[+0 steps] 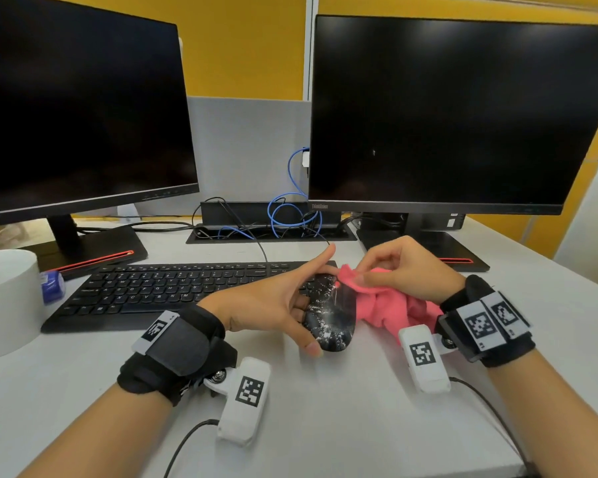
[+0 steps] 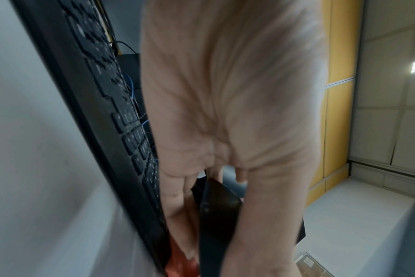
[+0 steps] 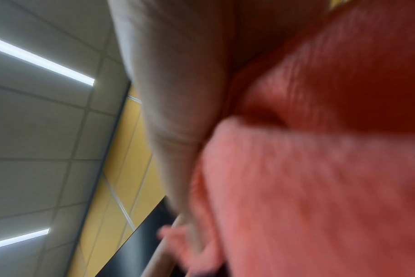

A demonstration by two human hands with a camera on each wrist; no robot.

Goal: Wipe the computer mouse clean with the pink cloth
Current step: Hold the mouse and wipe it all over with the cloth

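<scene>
While left hand (image 1: pixel 277 301) grips mouse (image 1: pixel 330 313), grey desk (image 1: pixel 325 426), yellow walls (image 1: pixel 249 46).

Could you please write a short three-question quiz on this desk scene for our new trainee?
1. True or false: the left hand grips the computer mouse while the right hand pinches the pink cloth.
2. Where does the cloth lie relative to the mouse? A) to its right, touching it at the far end; B) draped fully over it; C) on the keyboard.
3. Fill in: the mouse's dark surface is speckled with ____ marks.

Key: 1 true; 2 A; 3 white.
</scene>
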